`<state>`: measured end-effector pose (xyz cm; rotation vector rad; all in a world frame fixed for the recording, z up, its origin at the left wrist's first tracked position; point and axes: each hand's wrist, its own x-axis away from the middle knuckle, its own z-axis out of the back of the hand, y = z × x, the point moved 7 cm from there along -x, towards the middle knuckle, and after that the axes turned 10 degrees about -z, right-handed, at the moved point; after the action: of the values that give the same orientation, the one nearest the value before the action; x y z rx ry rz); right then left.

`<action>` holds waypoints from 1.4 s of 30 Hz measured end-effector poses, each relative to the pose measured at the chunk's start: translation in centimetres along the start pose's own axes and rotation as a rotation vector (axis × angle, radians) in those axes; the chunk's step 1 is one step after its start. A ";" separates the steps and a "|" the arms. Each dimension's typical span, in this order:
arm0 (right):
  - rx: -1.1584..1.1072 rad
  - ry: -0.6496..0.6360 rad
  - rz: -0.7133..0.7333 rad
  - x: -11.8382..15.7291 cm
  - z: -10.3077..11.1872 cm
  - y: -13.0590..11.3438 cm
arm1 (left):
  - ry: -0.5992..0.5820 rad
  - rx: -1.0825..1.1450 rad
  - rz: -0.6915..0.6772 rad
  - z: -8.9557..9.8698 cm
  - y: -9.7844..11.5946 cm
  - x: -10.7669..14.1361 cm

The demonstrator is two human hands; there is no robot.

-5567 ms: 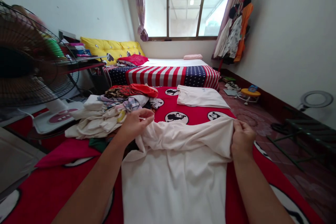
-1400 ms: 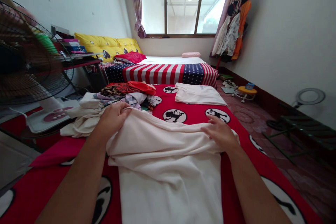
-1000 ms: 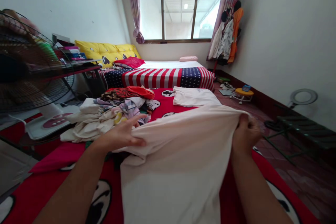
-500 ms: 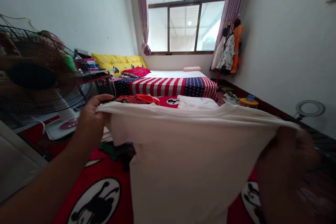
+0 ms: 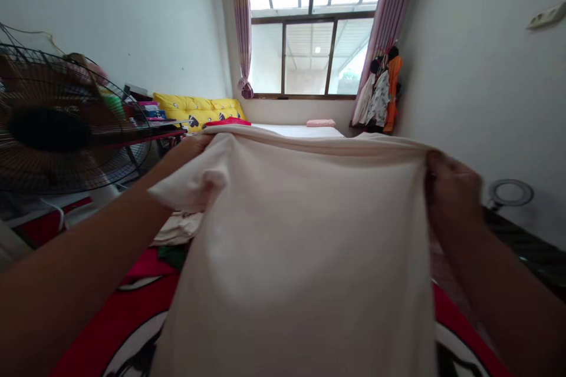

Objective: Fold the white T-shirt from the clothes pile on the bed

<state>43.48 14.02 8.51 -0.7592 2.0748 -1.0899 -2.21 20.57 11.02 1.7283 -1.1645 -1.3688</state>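
A cream-white T-shirt (image 5: 309, 247) hangs spread out before me, its upper edge stretched between my two hands. My left hand (image 5: 197, 144) is closed on the shirt near one shoulder; cloth covers most of its fingers, and a short sleeve drapes over that forearm. On the opposite side my right hand (image 5: 453, 182) grips the other shoulder, with the fingers folded round the fabric. The shirt's lower part runs out of the bottom of the view. Behind it lies a red blanket (image 5: 101, 324) with black-and-white figures, mostly hidden by the shirt.
A black-caged fan (image 5: 48, 129) stands on the left. Folded light cloth (image 5: 179, 228) and a dark green garment (image 5: 173, 255) lie beyond my left forearm. Behind the shirt is a bed with a yellow cushion (image 5: 198, 109). A ring light (image 5: 512, 192) stands on the right.
Both hands have risen with the T-shirt and come closer together. The shirt now hides the striped bed cover and the white garment behind it. One sleeve has flopped over my left forearm.
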 end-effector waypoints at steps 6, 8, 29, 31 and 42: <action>0.342 -0.203 -0.189 0.8 0.1 7.6 | 0.084 -0.284 -0.067 0.1 -6.9 -0.5; 0.506 -0.338 -0.155 4.2 2.1 8.9 | -0.055 -0.556 -0.126 0.5 -8.9 2.1; 1.030 -0.535 -0.148 18.4 9.0 9.5 | -0.828 -1.119 -0.232 0.2 -12.4 19.1; 0.850 -0.377 -0.281 17.5 9.5 9.0 | -0.649 -1.066 -0.169 1.0 -11.2 17.9; 1.364 -0.526 0.060 12.3 10.3 5.2 | -0.506 -1.104 -0.085 4.3 -7.3 14.2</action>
<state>42.96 2.64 -3.89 -0.2003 0.5936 -1.6621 -3.62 10.78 -2.22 0.6544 -0.3489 -2.0176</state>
